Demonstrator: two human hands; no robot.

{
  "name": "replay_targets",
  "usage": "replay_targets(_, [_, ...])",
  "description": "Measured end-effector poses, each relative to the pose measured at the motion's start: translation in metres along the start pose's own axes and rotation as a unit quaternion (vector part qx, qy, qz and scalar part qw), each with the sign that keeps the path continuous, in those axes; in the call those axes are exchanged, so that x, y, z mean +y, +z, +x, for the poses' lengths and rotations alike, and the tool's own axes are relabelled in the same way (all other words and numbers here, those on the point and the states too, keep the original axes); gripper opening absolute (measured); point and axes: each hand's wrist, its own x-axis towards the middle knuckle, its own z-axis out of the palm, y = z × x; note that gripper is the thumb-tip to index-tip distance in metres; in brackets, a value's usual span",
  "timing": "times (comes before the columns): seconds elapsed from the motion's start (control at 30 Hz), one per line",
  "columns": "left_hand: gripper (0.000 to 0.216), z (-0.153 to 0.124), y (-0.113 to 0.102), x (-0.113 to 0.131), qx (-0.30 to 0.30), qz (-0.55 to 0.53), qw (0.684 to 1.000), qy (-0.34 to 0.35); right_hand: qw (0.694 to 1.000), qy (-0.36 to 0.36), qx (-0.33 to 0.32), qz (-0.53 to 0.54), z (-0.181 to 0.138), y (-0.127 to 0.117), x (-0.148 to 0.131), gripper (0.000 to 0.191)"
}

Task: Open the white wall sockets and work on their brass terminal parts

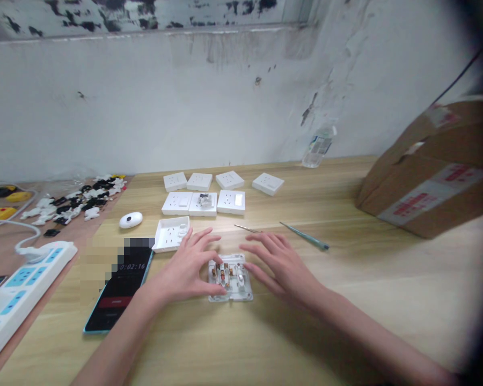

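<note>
A wall socket base [235, 289] lies on the table with its inside facing up, showing brass contacts and small fittings. My left hand [187, 271] holds its left half, thumb at the near side and index finger at the far side, the other fingers spread. My right hand [279, 262] is at the base's right edge, fingers stretched out and apart, nothing in them. Whether its fingertips touch the base, I cannot tell. Left of the base, partly behind my left hand, sits an open white socket cover [169, 235]. A thin metal rod [245, 228] lies just beyond my right fingers.
Several white wall sockets [231, 202] stand in rows farther back; one carries small loose parts [204, 201]. A green-handled screwdriver [308, 237] lies to the right. Around are a phone [118, 292], a power strip [32, 284], a plastic bottle [319, 146] and a cardboard box [430, 171].
</note>
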Motion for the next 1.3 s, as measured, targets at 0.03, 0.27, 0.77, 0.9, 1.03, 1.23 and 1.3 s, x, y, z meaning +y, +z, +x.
replay_targets(0.03, [0.041, 0.001, 0.001, 0.000, 0.002, 0.008, 1.000, 0.003, 1.000, 0.008, 0.000, -0.004, 0.015, 0.001, 0.004, 0.030])
replay_targets(0.27, [0.047, 0.006, 0.011, 0.001, 0.044, 0.059, 0.997, 0.008, 1.000, -0.010, -0.006, -0.004, 0.135, 0.039, 0.039, 0.048])
replay_targets(0.77, [0.019, 0.004, -0.009, -0.011, 0.171, 0.069, 0.982, -0.039, 0.997, -0.012, 0.018, 0.078, 0.138, 0.051, 0.046, 0.054])
replay_targets(0.9, [0.016, 0.004, -0.015, -0.009, 0.286, -0.039, 0.949, -0.125, 0.987, -0.029, 0.037, 0.151, 0.094, 0.030, 0.020, 0.059])
replay_targets(1.03, [0.030, 0.008, -0.011, 0.001, 0.250, -0.242, 0.923, -0.164, 0.986, -0.038, 0.046, 0.156, 0.059, 0.016, -0.007, 0.058])
replay_targets(1.23, [0.032, 0.014, -0.006, 0.008, 0.185, -0.379, 0.898, -0.123, 0.986, -0.050, 0.088, 0.136, 0.042, 0.014, -0.021, 0.053])
replay_targets(1.3, [0.030, 0.014, -0.004, 0.007, 0.172, -0.403, 0.890, -0.122, 0.985, -0.044, 0.096, 0.133, 0.041, 0.016, -0.021, 0.053])
